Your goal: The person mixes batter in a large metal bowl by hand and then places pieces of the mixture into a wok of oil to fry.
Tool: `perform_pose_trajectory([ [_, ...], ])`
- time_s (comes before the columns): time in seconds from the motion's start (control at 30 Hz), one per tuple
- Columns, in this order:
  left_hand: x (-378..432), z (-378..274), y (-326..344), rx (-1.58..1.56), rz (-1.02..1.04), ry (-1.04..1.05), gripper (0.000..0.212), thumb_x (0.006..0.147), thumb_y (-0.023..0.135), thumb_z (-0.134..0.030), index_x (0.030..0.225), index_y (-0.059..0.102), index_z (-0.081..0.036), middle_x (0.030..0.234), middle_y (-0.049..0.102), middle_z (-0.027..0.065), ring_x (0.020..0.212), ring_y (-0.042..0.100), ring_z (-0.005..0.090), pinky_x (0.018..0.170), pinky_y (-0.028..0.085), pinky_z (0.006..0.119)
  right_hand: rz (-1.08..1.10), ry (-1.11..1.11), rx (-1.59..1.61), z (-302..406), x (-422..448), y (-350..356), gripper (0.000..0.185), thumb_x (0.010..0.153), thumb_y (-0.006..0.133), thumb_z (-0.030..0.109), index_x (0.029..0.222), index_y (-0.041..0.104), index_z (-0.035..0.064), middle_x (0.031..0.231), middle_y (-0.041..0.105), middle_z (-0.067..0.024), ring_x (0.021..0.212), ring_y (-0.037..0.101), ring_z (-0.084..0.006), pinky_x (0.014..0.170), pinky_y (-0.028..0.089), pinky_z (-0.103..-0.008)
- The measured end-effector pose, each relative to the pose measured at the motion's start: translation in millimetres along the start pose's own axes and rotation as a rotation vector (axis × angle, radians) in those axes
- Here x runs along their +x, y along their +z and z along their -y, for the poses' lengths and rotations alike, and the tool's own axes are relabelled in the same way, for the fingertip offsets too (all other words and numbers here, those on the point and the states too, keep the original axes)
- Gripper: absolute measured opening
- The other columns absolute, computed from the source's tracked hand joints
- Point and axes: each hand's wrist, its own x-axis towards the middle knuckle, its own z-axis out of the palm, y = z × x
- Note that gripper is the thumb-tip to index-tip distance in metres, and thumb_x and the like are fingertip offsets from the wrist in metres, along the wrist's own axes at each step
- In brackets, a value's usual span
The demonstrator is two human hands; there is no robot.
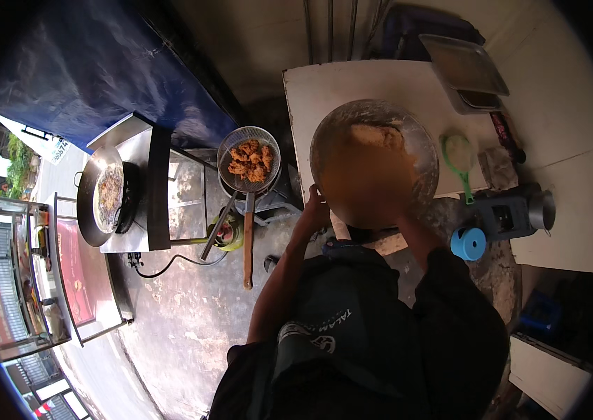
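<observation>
A wide metal bowl (427,157) stands tilted at the near edge of the white table. Inside it lies brownish-orange powder or batter (367,173), with a paler lump (378,136) towards the far side. My left hand (317,207) grips the bowl's near left rim. My right hand (385,202) is down in the bowl at its near right, blurred and dark, so its fingers and anything in them cannot be made out. Left of the table, fried battered pieces (250,161) rest in a round wire strainer (228,142) with a long wooden handle.
A wok (86,210) with bubbling oil sits on a steel stove (157,199) at the left. A gas cylinder (229,231) and hose are on the floor. Right of the bowl are a green-handled sieve (456,155), plastic containers (464,65), a blue round object (467,243) and a grey appliance (504,212).
</observation>
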Motion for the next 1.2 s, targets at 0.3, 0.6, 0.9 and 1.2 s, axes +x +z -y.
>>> perform_pose_trajectory([
  [0.3,0.6,-0.6,1.4,-0.106,-0.024,-0.074,0.041,0.079,0.051,0.000,0.110,0.025,0.004,0.100,0.051,0.0218,0.094,0.054,0.0284,0.074,0.045,0.034,0.116,0.269,-0.369,25.2,-14.4,-9.7,0.052,0.084,0.043,0.033,0.128,0.025,0.0107,0.135,0.018,-0.0159,0.125,0.020,-0.0276,0.092,0.033,-0.0388],
  [0.6,3.4,9.5,1.1,0.053,0.015,0.125,0.039,0.079,0.051,0.001,0.108,0.026,0.004,0.098,0.052,0.0195,0.089,0.056,0.0259,0.072,0.046,0.033,0.076,0.050,0.111,-12.7,17.8,38.9,0.043,0.079,0.046,0.029,0.115,0.046,0.0060,0.114,0.048,-0.0181,0.096,0.052,-0.0324,0.079,0.041,-0.0391],
  [0.9,1.5,-8.0,1.3,-0.141,0.023,0.008,0.040,0.079,0.048,0.002,0.109,0.022,0.002,0.094,0.055,0.0231,0.085,0.059,0.0262,0.068,0.047,0.031,0.250,-0.366,0.217,-58.0,36.6,-11.7,0.028,0.079,0.047,0.026,0.087,0.061,0.0024,0.092,0.056,-0.0205,0.074,0.055,-0.0274,0.072,0.042,-0.0370],
  [1.2,-2.8,-4.7,-2.4,-0.151,0.013,-0.062,0.039,0.078,0.049,0.001,0.108,0.024,0.002,0.092,0.055,0.0215,0.085,0.058,0.0275,0.069,0.047,0.033,-0.009,0.043,-0.238,-27.9,-9.9,37.6,0.027,0.076,0.047,0.016,0.097,0.054,-0.0001,0.092,0.057,-0.0228,0.085,0.057,-0.0310,0.074,0.044,-0.0397],
])
